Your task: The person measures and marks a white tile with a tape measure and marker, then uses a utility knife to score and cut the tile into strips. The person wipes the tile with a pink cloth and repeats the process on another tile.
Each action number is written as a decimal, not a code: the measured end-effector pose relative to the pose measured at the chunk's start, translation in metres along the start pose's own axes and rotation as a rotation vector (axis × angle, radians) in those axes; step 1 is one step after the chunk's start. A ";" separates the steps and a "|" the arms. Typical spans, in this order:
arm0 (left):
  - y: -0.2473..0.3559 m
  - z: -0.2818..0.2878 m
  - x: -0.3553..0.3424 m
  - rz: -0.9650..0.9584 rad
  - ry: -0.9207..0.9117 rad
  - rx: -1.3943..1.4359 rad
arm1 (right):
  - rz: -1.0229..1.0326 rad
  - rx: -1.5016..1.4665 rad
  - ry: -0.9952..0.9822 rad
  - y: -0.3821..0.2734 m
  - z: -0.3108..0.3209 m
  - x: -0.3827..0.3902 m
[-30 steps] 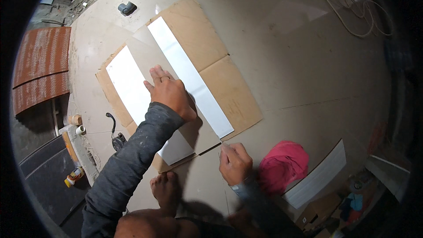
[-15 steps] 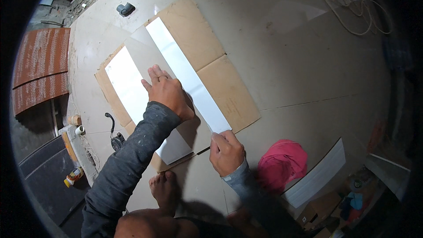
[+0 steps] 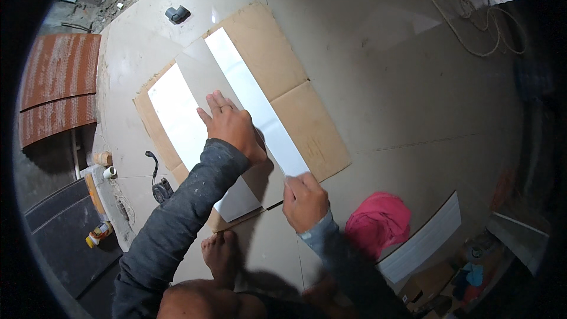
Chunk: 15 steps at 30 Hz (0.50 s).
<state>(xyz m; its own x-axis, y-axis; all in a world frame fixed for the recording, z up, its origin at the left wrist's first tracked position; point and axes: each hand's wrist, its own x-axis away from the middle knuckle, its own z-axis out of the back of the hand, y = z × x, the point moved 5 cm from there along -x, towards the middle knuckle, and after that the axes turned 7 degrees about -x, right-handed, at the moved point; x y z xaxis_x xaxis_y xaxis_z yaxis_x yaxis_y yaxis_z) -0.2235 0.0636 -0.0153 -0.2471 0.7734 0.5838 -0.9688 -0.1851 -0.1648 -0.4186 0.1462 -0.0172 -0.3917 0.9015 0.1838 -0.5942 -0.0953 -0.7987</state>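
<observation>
My left hand (image 3: pixel 230 123) lies with fingers spread on a long grey board or tile (image 3: pixel 207 80), pressing near its right side. A wide white sheet (image 3: pixel 171 109) shows left of the board and a narrow white strip (image 3: pixel 248 88) along its right, all on creased cardboard (image 3: pixel 316 133). My right hand (image 3: pixel 305 198) is closed at the board's right edge, by the lower end of the narrow strip; what it grips is too small to make out.
A tape measure (image 3: pixel 162 191), grey pipe elbow (image 3: pixel 177 15), pink cloth (image 3: pixel 378 221) and pale panel (image 3: pixel 422 236) lie on the tiled floor (image 3: pixel 407 100). Brown sheets (image 3: pixel 59 82) and a small bottle (image 3: pixel 98 234) are at left, rope (image 3: pixel 490 35) at upper right, my foot (image 3: pixel 221 254) below.
My right hand has moved up and slightly left along the board's edge to the strip's lower end, then stayed about there. My left hand stays on the board. The whole view has shifted slightly.
</observation>
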 end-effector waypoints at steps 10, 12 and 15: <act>0.001 -0.003 0.000 -0.003 0.006 -0.009 | 0.052 -0.065 0.018 0.001 -0.010 -0.007; 0.000 -0.002 0.000 0.000 -0.006 0.007 | 0.060 -0.067 0.023 0.000 -0.013 -0.014; 0.000 0.001 0.000 -0.011 -0.012 0.007 | 0.046 -0.022 0.042 -0.002 -0.008 -0.005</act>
<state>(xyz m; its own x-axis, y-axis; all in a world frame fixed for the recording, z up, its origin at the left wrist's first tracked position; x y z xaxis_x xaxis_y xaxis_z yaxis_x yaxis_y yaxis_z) -0.2232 0.0631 -0.0141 -0.2366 0.7681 0.5950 -0.9716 -0.1808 -0.1529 -0.4100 0.1447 -0.0210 -0.3876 0.9136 0.1230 -0.5608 -0.1278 -0.8180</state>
